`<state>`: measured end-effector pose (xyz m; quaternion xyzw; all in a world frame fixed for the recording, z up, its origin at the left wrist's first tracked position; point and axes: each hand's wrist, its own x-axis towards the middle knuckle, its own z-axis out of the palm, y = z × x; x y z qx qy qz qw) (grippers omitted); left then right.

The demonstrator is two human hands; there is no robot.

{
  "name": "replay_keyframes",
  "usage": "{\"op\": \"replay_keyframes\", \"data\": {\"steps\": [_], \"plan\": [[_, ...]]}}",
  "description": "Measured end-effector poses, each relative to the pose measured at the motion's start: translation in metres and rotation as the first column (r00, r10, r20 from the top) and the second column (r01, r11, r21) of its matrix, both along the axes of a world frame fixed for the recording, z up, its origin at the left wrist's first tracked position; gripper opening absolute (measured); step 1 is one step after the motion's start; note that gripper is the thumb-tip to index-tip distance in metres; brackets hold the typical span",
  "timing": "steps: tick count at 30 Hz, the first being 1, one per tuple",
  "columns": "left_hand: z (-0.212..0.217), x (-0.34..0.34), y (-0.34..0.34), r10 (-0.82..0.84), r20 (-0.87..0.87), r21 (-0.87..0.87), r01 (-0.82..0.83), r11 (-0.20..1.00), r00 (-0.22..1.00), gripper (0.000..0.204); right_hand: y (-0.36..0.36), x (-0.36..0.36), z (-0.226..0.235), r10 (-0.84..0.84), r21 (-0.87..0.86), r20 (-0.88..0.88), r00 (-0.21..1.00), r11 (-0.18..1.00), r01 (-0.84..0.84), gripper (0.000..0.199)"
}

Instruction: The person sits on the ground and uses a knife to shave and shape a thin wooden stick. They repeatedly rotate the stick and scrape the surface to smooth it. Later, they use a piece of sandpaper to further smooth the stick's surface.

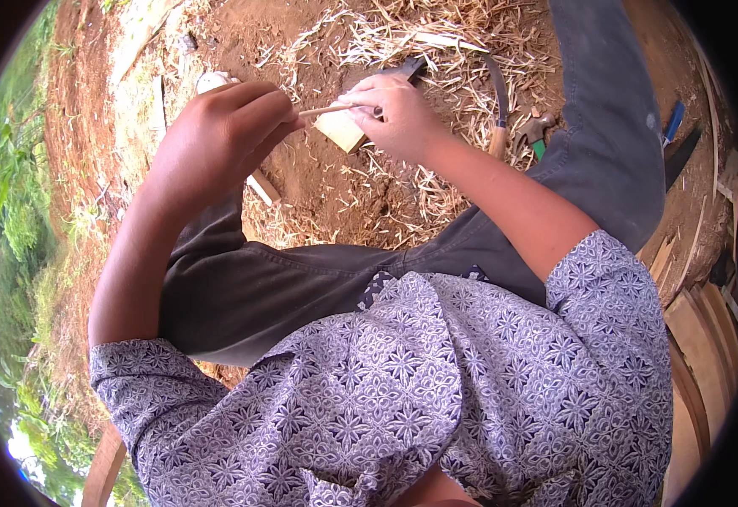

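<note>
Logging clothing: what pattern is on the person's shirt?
Blue-and-white floral tile pattern on the shirt, clearest in the head view.

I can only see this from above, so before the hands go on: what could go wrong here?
1. The stick is thin and pinched between left hand and right hand; it might snap or splinter.
2. A knife seems to sit under the right hand near the fingers; a slip could cut.
3. A sickle lies in the shavings beside the right forearm.
</note>
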<state>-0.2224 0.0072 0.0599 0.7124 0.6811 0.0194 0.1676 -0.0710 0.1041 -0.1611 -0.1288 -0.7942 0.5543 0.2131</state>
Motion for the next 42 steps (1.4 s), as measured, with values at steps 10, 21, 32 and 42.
{"op": "replay_keyframes", "data": {"steps": [10, 21, 32, 42], "plan": [[-0.002, -0.004, -0.007, -0.006, 0.009, 0.009, 0.005, 1.000, 1.000, 0.016, 0.016, 0.002, 0.043, 0.067, -0.427, 0.096, 0.993, 0.904, -0.020, 0.024], [-0.002, -0.003, -0.006, -0.004, 0.005, -0.016, 0.005, 1.000, 1.000, 0.017, 0.016, -0.003, 0.024, 0.098, -0.098, 0.048, 0.994, 0.991, -0.093, 0.024], [-0.002, -0.002, -0.004, -0.024, 0.001, 0.032, 0.024, 0.999, 1.000, 0.015, 0.003, -0.002, 0.030, 0.088, 0.026, -0.115, 0.989, 0.996, -0.086, 0.027], [-0.002, -0.005, -0.004, 0.002, 0.008, 0.030, -0.002, 1.000, 1.000, 0.015, 0.023, -0.003, 0.009, 0.181, -0.104, 0.152, 0.972, 0.981, -0.167, 0.028]]}}
